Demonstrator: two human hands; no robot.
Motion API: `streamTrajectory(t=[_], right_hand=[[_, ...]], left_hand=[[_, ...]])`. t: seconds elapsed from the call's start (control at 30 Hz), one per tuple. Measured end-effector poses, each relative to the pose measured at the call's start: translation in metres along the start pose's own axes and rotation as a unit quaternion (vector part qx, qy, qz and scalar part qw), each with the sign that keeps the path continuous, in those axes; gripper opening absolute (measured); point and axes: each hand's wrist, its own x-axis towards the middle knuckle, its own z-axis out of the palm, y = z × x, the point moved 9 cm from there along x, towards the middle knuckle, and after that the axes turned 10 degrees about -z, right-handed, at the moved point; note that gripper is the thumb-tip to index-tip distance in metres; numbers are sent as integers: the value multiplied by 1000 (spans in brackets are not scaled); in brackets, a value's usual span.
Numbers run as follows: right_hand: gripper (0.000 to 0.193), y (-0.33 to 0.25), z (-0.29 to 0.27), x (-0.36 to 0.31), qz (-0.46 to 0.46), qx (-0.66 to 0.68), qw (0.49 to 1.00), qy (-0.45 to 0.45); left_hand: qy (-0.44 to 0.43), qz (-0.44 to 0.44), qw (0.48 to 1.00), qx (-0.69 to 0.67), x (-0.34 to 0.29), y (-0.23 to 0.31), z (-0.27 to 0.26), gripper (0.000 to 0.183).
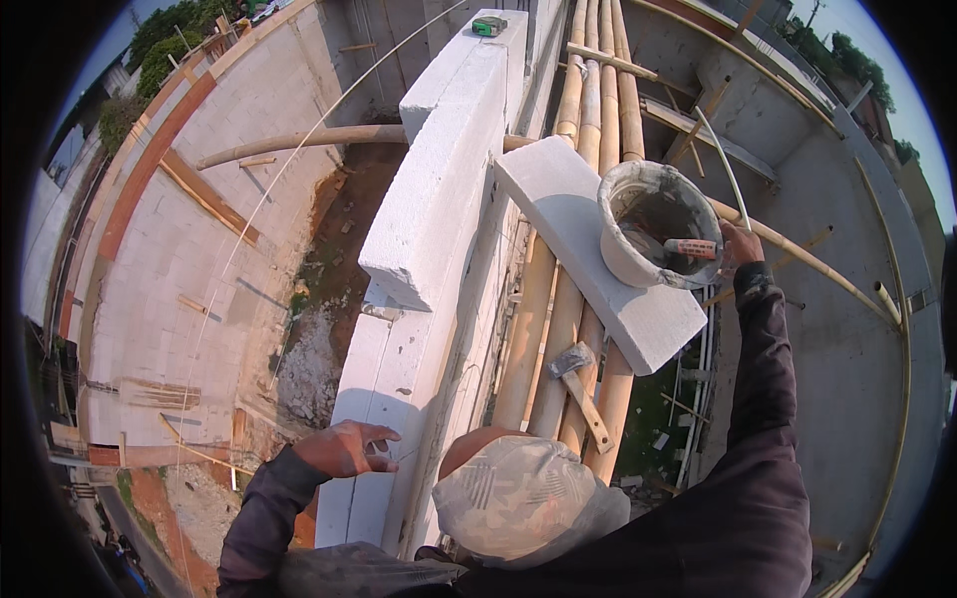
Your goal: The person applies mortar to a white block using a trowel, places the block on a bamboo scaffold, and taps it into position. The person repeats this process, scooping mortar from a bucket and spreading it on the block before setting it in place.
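Note:
A grey mortar-caked bucket (620, 261) stands on a light-coloured concrete block (568, 204) to my right. My right hand (740, 247) is closed at the bucket's right rim, its fingers partly hidden. Inside the bucket lies something with a red-and-white handle (690, 248); its other end is hidden. Over the near end of the white block wall (374, 399) my left hand (351, 448) has its fingers apart and nothing in them. A hammer (580, 391) with a wooden handle rests on the bamboo poles (543, 344) below the block.
Larger white blocks (434, 199) stand on the wall ahead, with a green tape measure (488, 26) on the farthest. A bamboo crosspiece (299, 143) juts out leftward. Deep drops lie on both sides, with rubble (311, 364) down at the left. My knee (533, 498) is close to the poles.

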Motion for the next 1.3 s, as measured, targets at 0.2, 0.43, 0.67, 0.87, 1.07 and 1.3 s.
streamTrajectory(t=[0.2,0.43,0.67,0.87,1.07,1.3], right_hand=[[21,74,20,-3,75,245,963,-77],[14,-29,-5,-79,-72,166,982,-54],[8,-258,63,-167,-113,266,927,-239],[18,-359,192,-273,-219,93,860,-451],[22,-368,328,-395,-270,134,744,-596],[39,-412,377,-520,-719,84,627,-287]], left_hand=[[38,20,999,34,3,2,-9,66],[116,54,991,-24,-18,3,-22,60],[182,98,933,-296,-77,13,-67,62],[201,194,760,-586,-160,-18,-54,69],[366,202,616,-668,-223,-104,5,57],[562,243,452,-649,-277,-158,62,58]])
